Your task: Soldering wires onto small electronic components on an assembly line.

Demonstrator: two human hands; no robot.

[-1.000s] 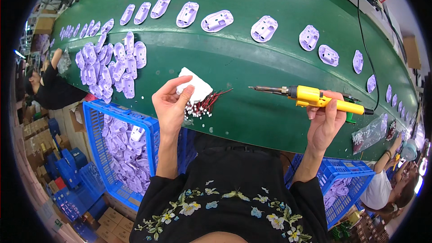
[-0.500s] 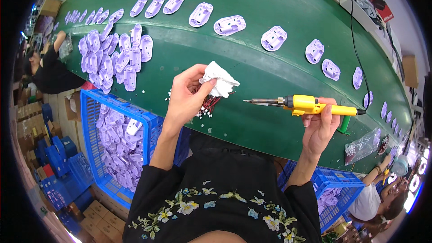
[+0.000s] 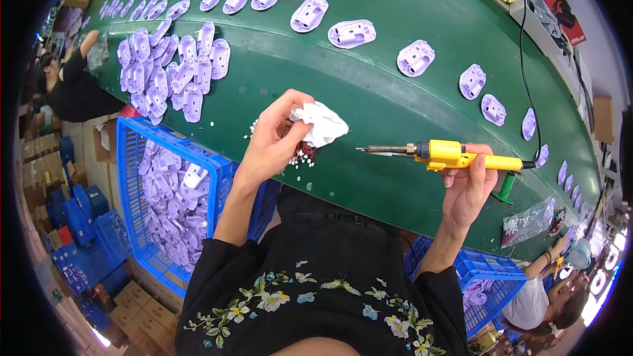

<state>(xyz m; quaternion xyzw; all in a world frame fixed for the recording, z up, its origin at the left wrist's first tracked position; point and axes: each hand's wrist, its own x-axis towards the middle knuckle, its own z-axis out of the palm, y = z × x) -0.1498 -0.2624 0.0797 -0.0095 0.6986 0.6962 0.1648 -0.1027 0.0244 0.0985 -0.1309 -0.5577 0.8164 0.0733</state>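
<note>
My left hand (image 3: 273, 137) is closed on a crumpled white tissue (image 3: 323, 125), held over the green table. Partly hidden beneath it lies a small bundle of dark red wires with white connectors (image 3: 303, 155). My right hand (image 3: 467, 188) grips a yellow soldering iron (image 3: 442, 153), which is level with its thin metal tip pointing left toward the tissue. A gap of bare table separates the tip from the tissue. The iron's black cord runs up from its right end.
Purple plastic mouse shells (image 3: 417, 58) form a curved row along the table (image 3: 369, 102); more shells (image 3: 175, 69) are heaped at left. Blue crates (image 3: 214, 207) of shells stand below the table edge. A green stand (image 3: 505, 188) and clear bag (image 3: 527, 223) lie right. Co-workers sit at both sides.
The tissue in my left hand has turned and dropped slightly, covering more of the wires. My right hand holds the soldering iron nearly still. The view has shifted a little.
</note>
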